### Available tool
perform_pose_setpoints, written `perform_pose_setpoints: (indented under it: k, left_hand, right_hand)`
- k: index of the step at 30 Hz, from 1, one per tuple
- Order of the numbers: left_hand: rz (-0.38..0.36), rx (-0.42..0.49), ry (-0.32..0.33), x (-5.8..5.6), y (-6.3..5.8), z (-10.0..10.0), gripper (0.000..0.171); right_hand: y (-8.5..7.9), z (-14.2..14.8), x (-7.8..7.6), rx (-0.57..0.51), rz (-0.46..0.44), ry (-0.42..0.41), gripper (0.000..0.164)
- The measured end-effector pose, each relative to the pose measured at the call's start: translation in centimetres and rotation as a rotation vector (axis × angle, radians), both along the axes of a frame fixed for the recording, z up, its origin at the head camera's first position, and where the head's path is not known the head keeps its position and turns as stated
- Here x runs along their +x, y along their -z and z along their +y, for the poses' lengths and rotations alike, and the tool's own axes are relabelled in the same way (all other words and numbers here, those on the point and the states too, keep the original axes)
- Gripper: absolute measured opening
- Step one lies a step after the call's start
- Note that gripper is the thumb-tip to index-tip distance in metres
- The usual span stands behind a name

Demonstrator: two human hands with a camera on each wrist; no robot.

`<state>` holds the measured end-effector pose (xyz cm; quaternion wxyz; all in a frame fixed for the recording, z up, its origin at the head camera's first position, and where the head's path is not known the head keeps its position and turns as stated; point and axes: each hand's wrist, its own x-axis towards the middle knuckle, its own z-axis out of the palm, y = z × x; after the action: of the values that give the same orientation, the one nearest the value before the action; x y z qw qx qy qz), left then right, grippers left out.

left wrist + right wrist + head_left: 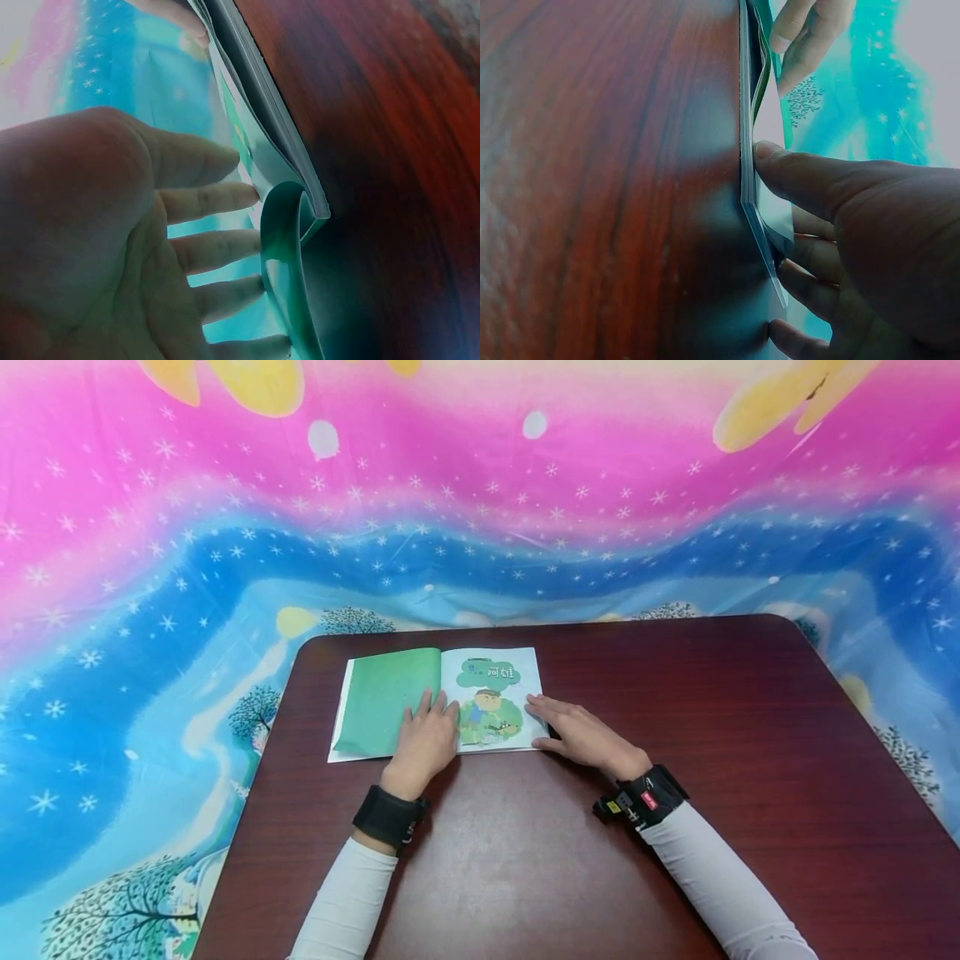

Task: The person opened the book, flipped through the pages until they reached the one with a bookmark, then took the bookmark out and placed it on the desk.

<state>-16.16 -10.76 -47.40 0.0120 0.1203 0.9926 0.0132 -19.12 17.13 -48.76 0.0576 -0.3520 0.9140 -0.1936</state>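
Observation:
A picture book [491, 727] lies spread on the table, with a green page [390, 702] on its left and a white title page showing a cartoon child on its right. My left hand [427, 739] rests on the green page beside the fold, fingers extended. In the left wrist view, its fingertips [247, 241] touch the green sheet, which bulges near the spine. At the book's right edge is my right hand [588, 737], fingers fairly straight. The right wrist view has its thumb [799, 172] touching the white page [772, 210], which bows up; some fingertips are partly hidden behind it.
The dark reddish-brown table [720, 735] has rounded far corners. Behind it hangs a pink and blue cloth [480, 518] with snowflakes and trees. Black straps [390, 818] circle both wrists, over white sleeves.

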Motion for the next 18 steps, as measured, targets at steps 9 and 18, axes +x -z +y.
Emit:
perform_pose_setpoints:
  k: [9, 18]
  left_hand:
    - [-0.108, 0.087, 0.030, 0.4, -0.4, 0.2, 0.057]
    - [-0.182, 0.068, 0.162, 0.5, -0.3, 1.1, 0.077]
  right_hand:
    - [0.4, 0.0, 0.0, -0.002, 0.043, 0.008, 0.064]
    - [0.7, -0.3, -0.1, -0.014, 0.090, 0.038, 0.061]
